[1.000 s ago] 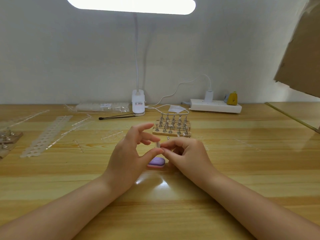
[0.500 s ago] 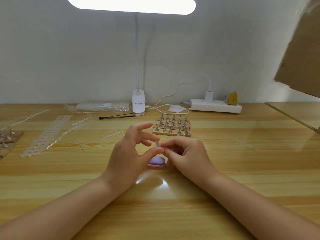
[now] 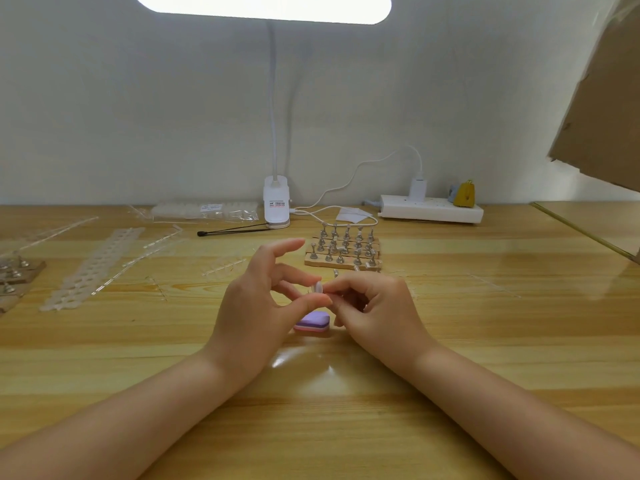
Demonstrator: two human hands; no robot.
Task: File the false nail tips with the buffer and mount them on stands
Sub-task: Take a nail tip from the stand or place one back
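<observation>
- Writing on the white lamp clip [image 3: 276, 202] is too small to read.
- Both my hands' fingers pinch one nail tip [image 3: 317, 287], left hand [image 3: 258, 306] and right hand [image 3: 375, 306].
- Purple buffer [image 3: 313, 321] lies on the wooden surface [image 3: 485, 323] below, by a white wall [image 3: 138, 116].

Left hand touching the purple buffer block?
Apart. Head view: left hand pinches the nail tip above the table; buffer block lies below, untouched.

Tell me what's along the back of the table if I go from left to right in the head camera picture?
Clear packet of nail tips → white lamp clip base → white paper scrap → white power strip → little yellow thing resting on the strip's right end.
</observation>
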